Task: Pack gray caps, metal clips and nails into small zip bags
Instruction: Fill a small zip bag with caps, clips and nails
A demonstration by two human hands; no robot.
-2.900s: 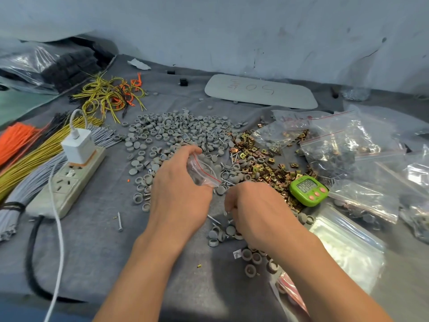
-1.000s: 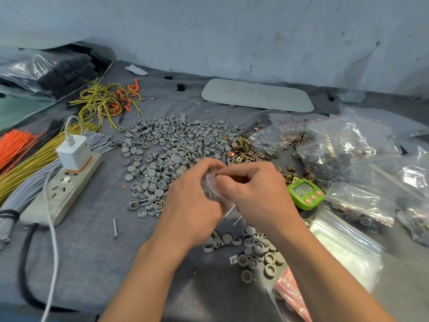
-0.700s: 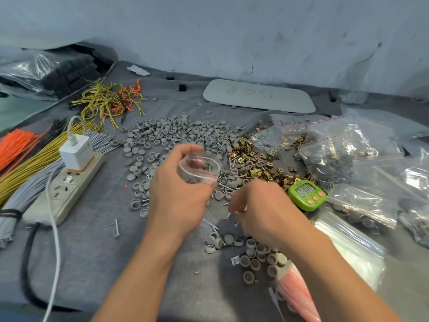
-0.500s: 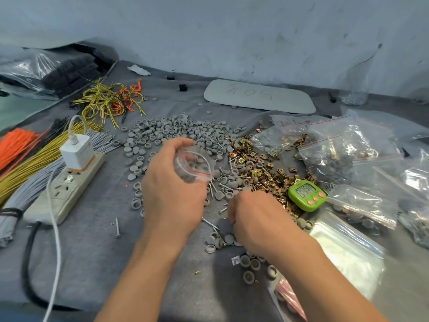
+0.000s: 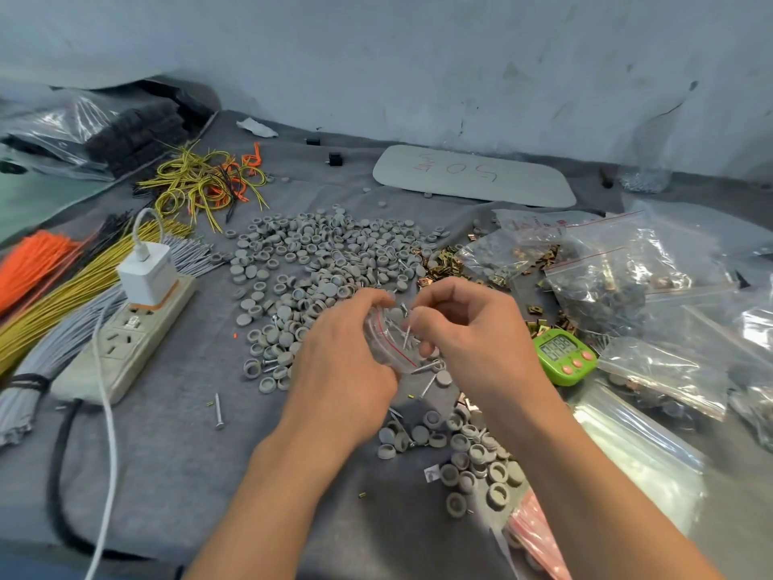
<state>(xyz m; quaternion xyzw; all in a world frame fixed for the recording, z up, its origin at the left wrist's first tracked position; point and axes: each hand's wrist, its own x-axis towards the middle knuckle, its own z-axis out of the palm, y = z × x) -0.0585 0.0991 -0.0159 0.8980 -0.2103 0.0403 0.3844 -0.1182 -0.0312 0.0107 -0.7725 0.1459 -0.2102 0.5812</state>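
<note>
The small zip bag (image 5: 387,351) is held above the tabletop (image 5: 167,454) by the left hand (image 5: 343,374). The grip is curled round the bag's side, and the mouth is open toward the right. A nail (image 5: 405,334) is pinched point-down in the grip of the right hand (image 5: 472,337), between thumb and forefinger, right at the bag mouth. Whether the tip is already inside cannot be told.

The gray caps (image 5: 326,253) are spread in a wide pile behind the hands. The metal clips (image 5: 443,261) are heaped just right of that pile. Loose nails (image 5: 426,385) lie under and near the hands. Filled zip bags (image 5: 627,278) are stacked on the right, and a green timer (image 5: 562,353) stands beside the right wrist.

Handling is judged as follows:
- **Bag:** The film is thin, soft and slick and is likely to collapse shut. It is best taken at the lip beside the red zip strip.
- **Nail:** It is light and stiff. It is best gripped on the shank near the head and fed in head-first or flat, since the sharp tip could pierce the film.
- **Caps:** They are light and rigid, and may roll.
- **Clips:** They are small and edged, and likely to snag on each other.
</note>
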